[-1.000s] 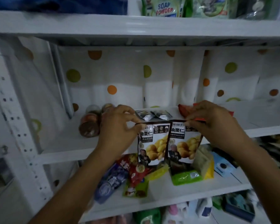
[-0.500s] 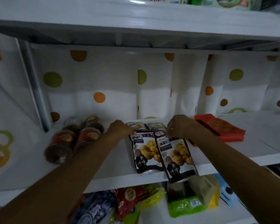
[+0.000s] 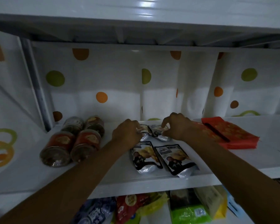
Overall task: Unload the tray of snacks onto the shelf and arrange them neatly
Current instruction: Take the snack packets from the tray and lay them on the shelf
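Two black-and-silver nut packets lie flat side by side on the white shelf (image 3: 103, 180), a left packet (image 3: 145, 159) and a right packet (image 3: 174, 159). Behind them lie two small silver packets. My left hand (image 3: 127, 134) pinches the left small silver packet (image 3: 144, 135). My right hand (image 3: 176, 126) has its fingertips on the right small silver packet (image 3: 160, 135). A flat red packet (image 3: 229, 135) lies to the right of my right forearm. The tray (image 3: 155, 214) below holds several more snack bags.
Several jars with red labels (image 3: 71, 143) lie on their sides at the shelf's left. A dotted curtain (image 3: 120, 88) backs the shelf. Another shelf board (image 3: 136, 21) hangs close overhead. Bare shelf surface lies at the far right.
Both hands lifted the two nut packets from the tray's edge onto the shelf, let them go, and reached back to the small silver packets. The camera moved closer and up.
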